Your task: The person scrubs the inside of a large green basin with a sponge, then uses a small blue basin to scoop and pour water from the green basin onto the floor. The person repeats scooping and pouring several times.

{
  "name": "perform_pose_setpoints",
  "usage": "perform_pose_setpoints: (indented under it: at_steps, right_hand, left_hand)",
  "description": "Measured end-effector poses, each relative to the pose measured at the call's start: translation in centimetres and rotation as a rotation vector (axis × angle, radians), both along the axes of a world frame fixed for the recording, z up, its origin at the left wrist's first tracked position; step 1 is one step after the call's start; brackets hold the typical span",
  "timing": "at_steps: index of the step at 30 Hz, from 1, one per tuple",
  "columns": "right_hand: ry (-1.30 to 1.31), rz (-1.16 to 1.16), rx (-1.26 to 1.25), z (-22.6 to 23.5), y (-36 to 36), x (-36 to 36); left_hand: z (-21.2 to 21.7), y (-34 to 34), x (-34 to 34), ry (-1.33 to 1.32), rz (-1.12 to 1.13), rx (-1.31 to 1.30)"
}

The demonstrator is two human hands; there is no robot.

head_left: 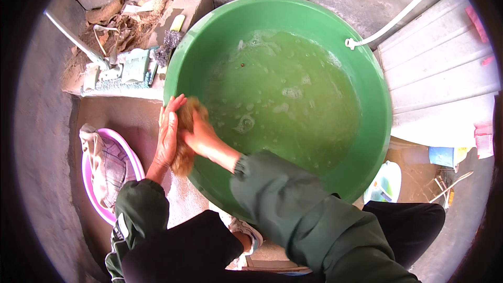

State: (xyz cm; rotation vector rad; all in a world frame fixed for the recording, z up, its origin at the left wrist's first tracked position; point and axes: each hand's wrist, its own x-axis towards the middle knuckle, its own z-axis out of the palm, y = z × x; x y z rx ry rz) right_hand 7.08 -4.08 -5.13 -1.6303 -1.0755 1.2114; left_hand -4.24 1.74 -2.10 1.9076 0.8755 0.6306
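Observation:
A large round green tub stands in front of me, holding cloudy greenish water with patches of foam and small specks. At its left rim is a brown fibrous scrubbing pad, which looks like a loofah. My right hand reaches across and is closed on this pad, fingers curled round its right side. My left hand stands on edge along the pad's left side, fingers stretched upward and palm toward the pad. Whether it touches the pad or the tub's rim is hard to make out.
A pink basin with checked cloth sits at the left. On the ledge behind lie a mop head, a dark scourer and dry debris. A white hose hangs at the right rim; a pale basin stands lower right.

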Motion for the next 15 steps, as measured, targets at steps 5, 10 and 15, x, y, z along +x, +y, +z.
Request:
perform_pose_setpoints:
  at_steps: [5,10,15]
  right_hand:
    - [-0.033,-0.093,0.131,-0.8,3.2,0.4]
    - [0.039,0.199,0.205,-3.1,-4.2,2.3]
    - [-0.376,0.714,-0.152,-6.2,-15.8,8.3]
  left_hand:
    - [0.7,0.3,-0.2,-0.165,0.012,-0.276]
    - [1.2,-0.7,0.3,0.166,-0.031,0.207]
    - [1.0,-1.6,1.9,0.485,-0.036,0.512]
